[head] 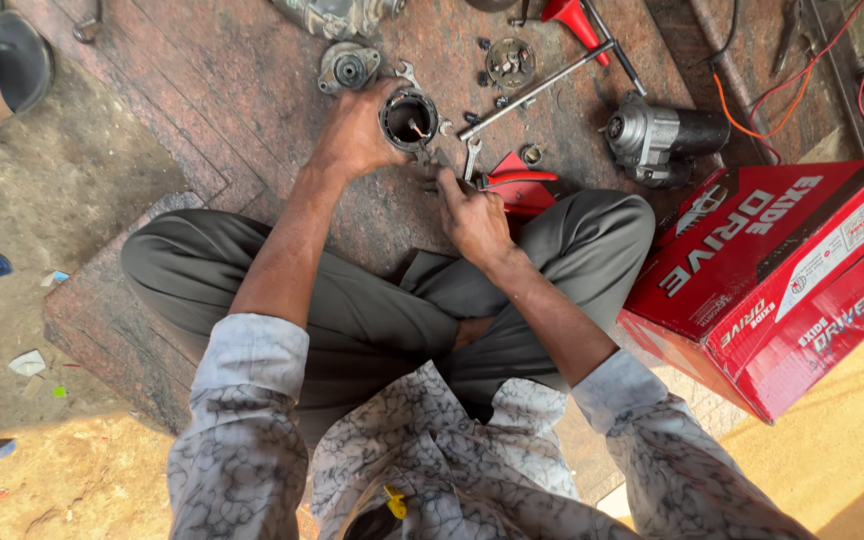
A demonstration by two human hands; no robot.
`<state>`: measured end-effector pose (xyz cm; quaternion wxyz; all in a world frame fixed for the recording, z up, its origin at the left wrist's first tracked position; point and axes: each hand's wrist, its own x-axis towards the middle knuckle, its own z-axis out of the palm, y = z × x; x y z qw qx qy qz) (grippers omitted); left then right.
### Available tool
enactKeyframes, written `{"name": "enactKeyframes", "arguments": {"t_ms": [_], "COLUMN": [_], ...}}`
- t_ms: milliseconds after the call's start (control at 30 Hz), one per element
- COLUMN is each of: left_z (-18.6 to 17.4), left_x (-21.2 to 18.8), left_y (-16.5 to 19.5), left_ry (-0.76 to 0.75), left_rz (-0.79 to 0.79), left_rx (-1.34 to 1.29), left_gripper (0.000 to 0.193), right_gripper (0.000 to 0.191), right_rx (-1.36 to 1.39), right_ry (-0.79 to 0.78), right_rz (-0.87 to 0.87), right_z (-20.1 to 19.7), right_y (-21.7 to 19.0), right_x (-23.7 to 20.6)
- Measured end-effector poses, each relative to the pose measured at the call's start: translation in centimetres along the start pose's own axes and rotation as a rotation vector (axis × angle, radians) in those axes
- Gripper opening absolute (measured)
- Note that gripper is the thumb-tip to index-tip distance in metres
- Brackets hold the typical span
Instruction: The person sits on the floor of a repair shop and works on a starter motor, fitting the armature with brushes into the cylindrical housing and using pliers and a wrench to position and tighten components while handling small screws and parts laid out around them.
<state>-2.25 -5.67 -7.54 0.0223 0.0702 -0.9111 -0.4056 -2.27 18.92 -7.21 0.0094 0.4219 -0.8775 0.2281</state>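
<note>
Person is sitting cross-legged on a reddish-brown stone slab (252,110), working over a dark round hollow metal motor housing (408,118) resting on the slab just ahead of the knees. Left hand (352,135) is wrapping around the housing's left side, fingers closed on its rim, steadying it upright with the open mouth facing up. Right hand (472,215) is closed around the handles of a pair of dark metal pliers (427,155), tips reaching over the near rim toward a short copper-coloured wire end (416,128) inside; whether the tips are actually pinching the wire, cannot tell from here.

Doing it well, as I judge it: keeping the left-hand grip firm so the housing is not rocking, bringing the plier tips straight onto the wire without scraping the inner windings, pulling gently, not twisting hard.

Lying around: a silver open-ended spanner (471,157) just right of the housing, a long steel T-bar wrench (537,90) beyond, a grey round end cap (348,68) behind the left hand, a silver-and-black starter motor (664,135) to the right, a big red cardboard box (782,270) beside the right knee
</note>
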Motion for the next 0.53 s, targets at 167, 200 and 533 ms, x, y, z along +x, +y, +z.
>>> {"name": "enactKeyframes", "arguments": {"t_ms": [167,200,533], "left_z": [-0.3,-0.8,-0.9], "left_x": [-0.5,-0.1,0.8], "left_y": [0.3,0.3,-0.2], "left_ry": [-0.032,-0.015,-0.022], "left_rz": [0.03,0.055,0.011], "left_rx": [-0.026,-0.028,0.013], "left_gripper": [0.095,0.094,0.095], "right_gripper": [0.031,0.033,0.026], "right_rx": [0.264,0.335,0.379], "right_ry": [-0.088,-0.106,-0.053], "right_rz": [0.141,0.191,0.145], "right_z": [-0.2,-0.5,-1.1], "right_y": [0.2,0.1,-0.7], "right_x": [0.3,0.5,3.1]}}
